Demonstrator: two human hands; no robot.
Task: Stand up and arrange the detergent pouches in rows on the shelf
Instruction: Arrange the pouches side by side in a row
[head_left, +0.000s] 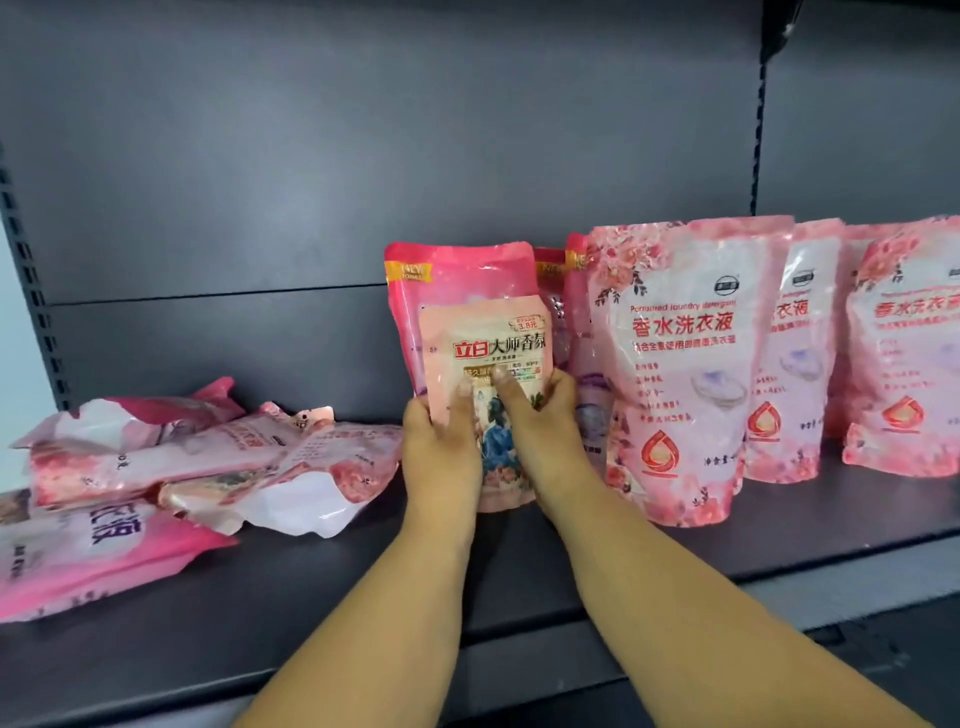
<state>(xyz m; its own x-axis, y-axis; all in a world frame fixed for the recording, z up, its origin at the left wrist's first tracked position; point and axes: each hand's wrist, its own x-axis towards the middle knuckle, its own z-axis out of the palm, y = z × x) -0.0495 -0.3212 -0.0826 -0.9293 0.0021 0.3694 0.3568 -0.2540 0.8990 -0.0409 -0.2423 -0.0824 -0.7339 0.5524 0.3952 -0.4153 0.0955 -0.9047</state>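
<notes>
A small pale-pink detergent pouch (488, 353) stands upright near the middle of the dark shelf (363, 587). My left hand (441, 441) grips its left side with the thumb on the front. My right hand (540, 415) grips its right side, thumb pressed on the label. Right behind it stands a taller darker-pink pouch (457, 280). To the right, large rose-print pouches (680, 364) stand upright in rows, with more (904, 353) at the far right. A heap of pouches (171, 467) lies flat on the left.
The shelf's grey back panel (363, 156) rises behind everything, with slotted uprights at the left (36, 306) and upper right (761, 104). Bare shelf surface lies in front of my forearms, down to the front lip (779, 592).
</notes>
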